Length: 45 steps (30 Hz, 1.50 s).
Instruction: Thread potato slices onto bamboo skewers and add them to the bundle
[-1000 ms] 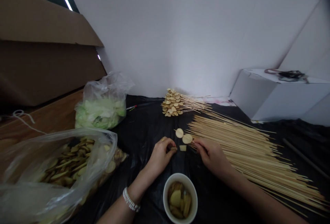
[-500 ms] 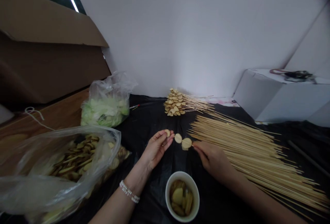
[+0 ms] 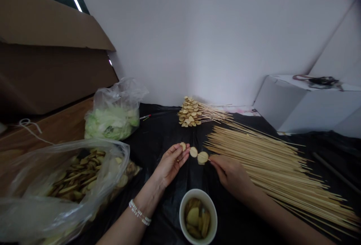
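My left hand point(image 3: 170, 163) pinches a small pale potato slice point(image 3: 183, 146) at its fingertips, just left of a skewer's tip. My right hand point(image 3: 230, 174) grips that thin bamboo skewer, which carries two round potato slices point(image 3: 198, 155). Both hands hover over the black sheet point(image 3: 160, 139), just beyond a white bowl point(image 3: 198, 217) with more slices in liquid.
A broad heap of bare bamboo skewers point(image 3: 276, 170) lies to the right. Finished potato skewers point(image 3: 191, 115) are piled at the back. A clear bag of potato slices point(image 3: 70, 181) and a bag of green leaves point(image 3: 113, 117) sit left, a cardboard box point(image 3: 50, 61) behind, a white box point(image 3: 304, 106) at right.
My left hand picked a slice off the sheet and raised it to the skewer's tip. My right hand lifted the skewer slightly; a loose piece under it is gone from the sheet.
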Available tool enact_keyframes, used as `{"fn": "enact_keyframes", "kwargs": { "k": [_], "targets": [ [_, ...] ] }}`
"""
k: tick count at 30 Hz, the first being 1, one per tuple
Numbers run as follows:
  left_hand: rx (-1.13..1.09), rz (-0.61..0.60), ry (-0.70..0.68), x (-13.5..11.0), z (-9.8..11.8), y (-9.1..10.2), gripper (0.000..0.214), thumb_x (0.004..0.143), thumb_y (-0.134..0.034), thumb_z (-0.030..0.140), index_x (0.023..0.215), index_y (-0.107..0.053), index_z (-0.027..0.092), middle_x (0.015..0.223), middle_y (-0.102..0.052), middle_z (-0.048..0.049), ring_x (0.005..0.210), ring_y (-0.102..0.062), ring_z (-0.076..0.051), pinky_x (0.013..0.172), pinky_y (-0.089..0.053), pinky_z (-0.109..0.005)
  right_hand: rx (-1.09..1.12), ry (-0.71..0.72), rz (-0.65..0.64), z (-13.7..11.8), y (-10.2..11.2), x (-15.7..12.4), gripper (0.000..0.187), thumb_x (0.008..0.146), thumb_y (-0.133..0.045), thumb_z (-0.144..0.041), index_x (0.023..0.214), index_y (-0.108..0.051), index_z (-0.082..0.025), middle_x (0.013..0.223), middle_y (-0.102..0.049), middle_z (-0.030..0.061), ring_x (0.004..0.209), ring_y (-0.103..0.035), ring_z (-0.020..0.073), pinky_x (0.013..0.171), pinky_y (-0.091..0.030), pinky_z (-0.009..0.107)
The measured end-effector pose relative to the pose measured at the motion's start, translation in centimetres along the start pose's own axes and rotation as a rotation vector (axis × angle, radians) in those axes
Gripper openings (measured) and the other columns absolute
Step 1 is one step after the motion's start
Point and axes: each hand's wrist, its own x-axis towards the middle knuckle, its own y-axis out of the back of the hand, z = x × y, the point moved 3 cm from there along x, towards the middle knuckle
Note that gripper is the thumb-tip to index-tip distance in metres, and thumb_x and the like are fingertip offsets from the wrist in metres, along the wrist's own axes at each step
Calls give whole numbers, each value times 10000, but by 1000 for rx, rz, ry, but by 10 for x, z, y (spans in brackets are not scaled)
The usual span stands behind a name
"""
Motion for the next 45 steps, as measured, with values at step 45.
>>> {"fn": "enact_keyframes", "kwargs": {
  "k": [45],
  "targets": [
    [169,64,-119,-2,-7,1,263,662,-793,230,879,-696,117,944,-730,-115,828,-679,-156,801,-520,-253,-14,-67,-95,-5,-7,-6,269,928,-368,-171,896,-634,-191,876,-676,64,832,-628,175,774,-471,289]
  ]
}}
